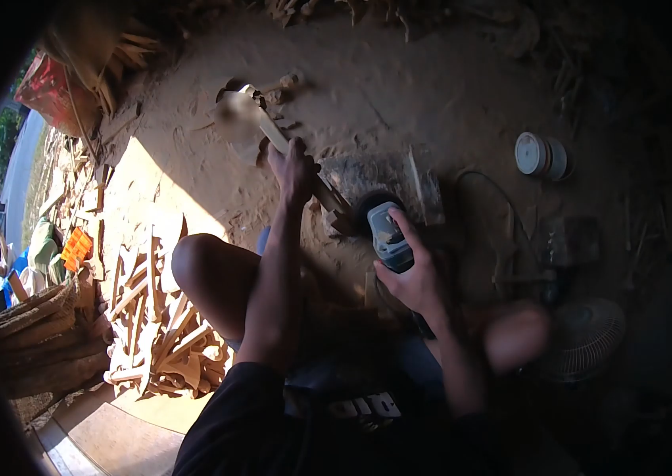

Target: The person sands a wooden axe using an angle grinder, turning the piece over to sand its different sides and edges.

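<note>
My left hand [295,170] is wrapped round a long pale piece of carved wood [274,135], which slants from upper left to lower right. Its upper end looks wider and shaped, and part of it is blurred. My right hand [419,278] grips a grey handheld power sander [387,226] with a dark round pad. The pad is beside the lower end of the wood; I cannot tell whether they touch. Behind the sander a worn wooden board [425,186] lies on the dusty ground.
Sunlit wooden pieces [165,337] are heaped at my left knee. A brown sack [50,341], an orange item [76,249] and a red sack [54,95] stand farther left. To the right are a white tin [538,155], a dark cable [503,198] and a fan [586,339].
</note>
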A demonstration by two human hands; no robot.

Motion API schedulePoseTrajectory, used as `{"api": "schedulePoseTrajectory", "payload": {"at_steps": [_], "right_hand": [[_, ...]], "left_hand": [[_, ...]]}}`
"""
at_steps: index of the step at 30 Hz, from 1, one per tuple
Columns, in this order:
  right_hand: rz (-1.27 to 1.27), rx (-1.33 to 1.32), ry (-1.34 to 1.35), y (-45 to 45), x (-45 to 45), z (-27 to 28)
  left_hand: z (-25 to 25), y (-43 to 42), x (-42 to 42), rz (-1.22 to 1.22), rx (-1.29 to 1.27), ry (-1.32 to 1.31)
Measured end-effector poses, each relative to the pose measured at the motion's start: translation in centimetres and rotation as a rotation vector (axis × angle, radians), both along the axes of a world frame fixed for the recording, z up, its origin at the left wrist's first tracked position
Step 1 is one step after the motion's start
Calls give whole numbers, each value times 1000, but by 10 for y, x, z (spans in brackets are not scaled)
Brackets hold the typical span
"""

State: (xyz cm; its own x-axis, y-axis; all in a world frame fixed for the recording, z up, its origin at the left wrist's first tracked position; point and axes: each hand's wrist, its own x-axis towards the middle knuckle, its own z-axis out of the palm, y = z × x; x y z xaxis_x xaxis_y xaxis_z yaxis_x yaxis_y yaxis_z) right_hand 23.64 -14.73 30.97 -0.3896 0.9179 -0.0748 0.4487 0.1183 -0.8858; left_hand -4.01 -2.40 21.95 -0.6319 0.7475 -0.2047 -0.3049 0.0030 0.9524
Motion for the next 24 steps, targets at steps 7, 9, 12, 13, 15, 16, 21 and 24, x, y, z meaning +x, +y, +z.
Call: {"api": "schedulePoseTrajectory", "payload": {"at_steps": [7, 9, 12, 13, 15, 16, 21, 24], "right_hand": [[-2, 90, -80, 0, -1, 2], [-2, 108, -80, 2, -4, 3], [19, 116, -128, 10, -11, 14], [18, 102, -108, 11, -13, 13], [19, 76, -69, 16, -18, 10], [19, 83, -38, 18, -20, 7], [27, 68, -8, 18, -17, 4], [-16, 182, 18, 10, -6, -7]], "left_hand": [[-2, 0, 3, 21, -9, 8], [-2, -1, 5, -2, -5, -12], [0, 0, 8, -17, -5, -3], [2, -2, 11, -18, -4, 5], [7, -2, 13, -6, -12, 12], [8, -3, 14, -1, -16, 15], [7, 1, 13, -15, -36, 0], [1, 3, 6, -13, -30, -3]]}}
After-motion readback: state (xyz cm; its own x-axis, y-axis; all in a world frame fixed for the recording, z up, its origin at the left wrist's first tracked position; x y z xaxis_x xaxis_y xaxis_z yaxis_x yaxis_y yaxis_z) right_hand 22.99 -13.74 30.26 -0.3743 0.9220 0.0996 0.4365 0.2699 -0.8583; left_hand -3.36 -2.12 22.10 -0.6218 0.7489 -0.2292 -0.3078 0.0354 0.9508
